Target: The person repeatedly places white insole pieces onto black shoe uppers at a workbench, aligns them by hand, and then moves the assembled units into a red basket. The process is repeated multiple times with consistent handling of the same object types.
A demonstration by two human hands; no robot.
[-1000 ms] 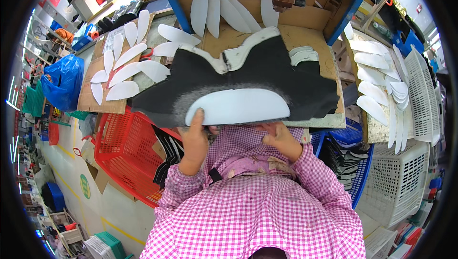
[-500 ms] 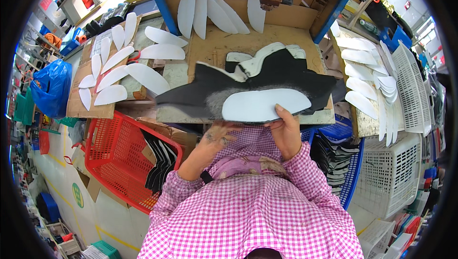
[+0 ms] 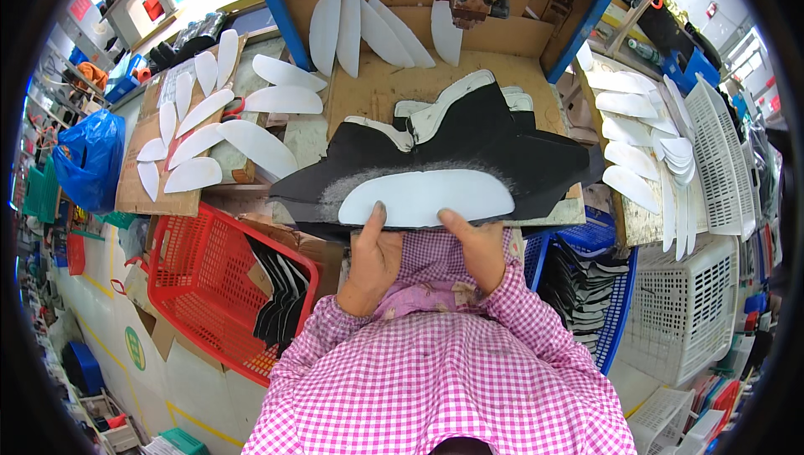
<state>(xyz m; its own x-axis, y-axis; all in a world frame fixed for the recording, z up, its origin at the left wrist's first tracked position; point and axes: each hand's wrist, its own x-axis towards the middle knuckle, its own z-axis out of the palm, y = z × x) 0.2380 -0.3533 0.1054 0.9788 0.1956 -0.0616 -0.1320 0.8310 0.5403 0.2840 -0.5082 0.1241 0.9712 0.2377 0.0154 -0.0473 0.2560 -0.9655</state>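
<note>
With left grip [image 3: 373, 258] and right grip [image 3: 480, 250], we pinched the white panel [image 3: 427, 195] low on the black piece [image 3: 456, 147], seemingly to steady it.

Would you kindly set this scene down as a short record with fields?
Left hand: thumb on the white half-moon piece
Right hand: thumb on the same piece, farther right
Under that piece: black panel
Left side: blue bag, red basket holding black pieces
Right side: blue basket
Ahead: blue frame
</note>
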